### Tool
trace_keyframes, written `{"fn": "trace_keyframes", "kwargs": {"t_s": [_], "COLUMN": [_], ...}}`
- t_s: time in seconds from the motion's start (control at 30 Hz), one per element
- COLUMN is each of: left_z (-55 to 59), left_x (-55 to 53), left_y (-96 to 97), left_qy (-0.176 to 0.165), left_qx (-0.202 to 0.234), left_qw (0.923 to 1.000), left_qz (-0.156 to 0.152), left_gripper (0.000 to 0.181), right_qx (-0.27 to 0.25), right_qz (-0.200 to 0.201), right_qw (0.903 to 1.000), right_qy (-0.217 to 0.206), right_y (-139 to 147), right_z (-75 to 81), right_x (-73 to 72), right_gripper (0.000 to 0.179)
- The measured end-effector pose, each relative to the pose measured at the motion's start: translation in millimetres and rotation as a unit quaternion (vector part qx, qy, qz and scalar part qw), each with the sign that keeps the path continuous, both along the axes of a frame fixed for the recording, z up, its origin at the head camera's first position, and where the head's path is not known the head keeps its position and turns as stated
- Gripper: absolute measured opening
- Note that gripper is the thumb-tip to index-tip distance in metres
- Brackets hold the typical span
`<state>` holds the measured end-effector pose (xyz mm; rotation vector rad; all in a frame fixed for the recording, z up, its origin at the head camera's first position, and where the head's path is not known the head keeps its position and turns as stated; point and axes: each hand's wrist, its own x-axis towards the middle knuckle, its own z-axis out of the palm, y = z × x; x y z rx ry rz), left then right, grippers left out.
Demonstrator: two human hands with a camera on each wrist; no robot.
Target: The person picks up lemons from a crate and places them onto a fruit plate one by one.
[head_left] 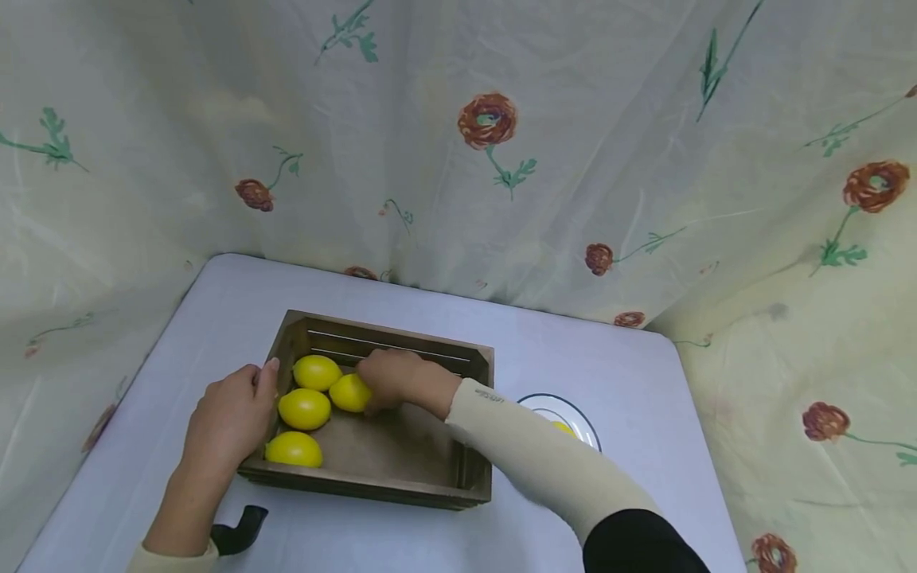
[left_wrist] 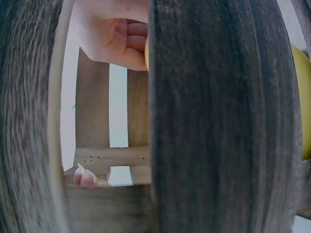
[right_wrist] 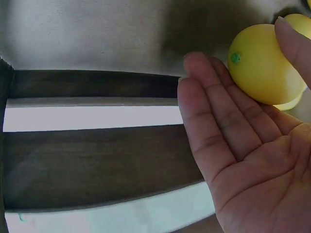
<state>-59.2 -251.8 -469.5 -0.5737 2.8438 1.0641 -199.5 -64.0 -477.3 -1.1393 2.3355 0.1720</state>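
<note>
Left hand point(head_left: 229, 414) grips the crate point(head_left: 401, 454) at nine o'clock, likely steadying it; inside, at ten o'clock from centre, a lemon point(head_left: 349, 393) — right hand point(head_left: 392, 380) straight-fingered alongside, thumb over, perhaps against rolling.

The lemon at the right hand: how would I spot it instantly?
On the white table, find the slatted wooden crate. The right hand is inside, with the lemon right beside it. Of the crate's four visible lemons, it sits farthest right; the other three lie nearer the left wall.
</note>
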Motion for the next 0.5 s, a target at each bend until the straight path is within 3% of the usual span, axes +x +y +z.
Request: {"fn": "trace_keyframes", "kwargs": {"t_s": [0.5], "left_z": [1.4], "left_x": [0.6], "left_y": [-0.4], "left_qy": [-0.001], "left_qx": [0.003], "left_qw": [1.0000], "left_qz": [-0.002], "left_gripper": [0.065], "right_qx": [-0.054], "right_qz": [0.042], "right_qw": [0.9976], "right_qy": [-0.015], "right_y": [22], "right_z": [27.1], "right_x": [8.6], "right_gripper": [0.041]}}
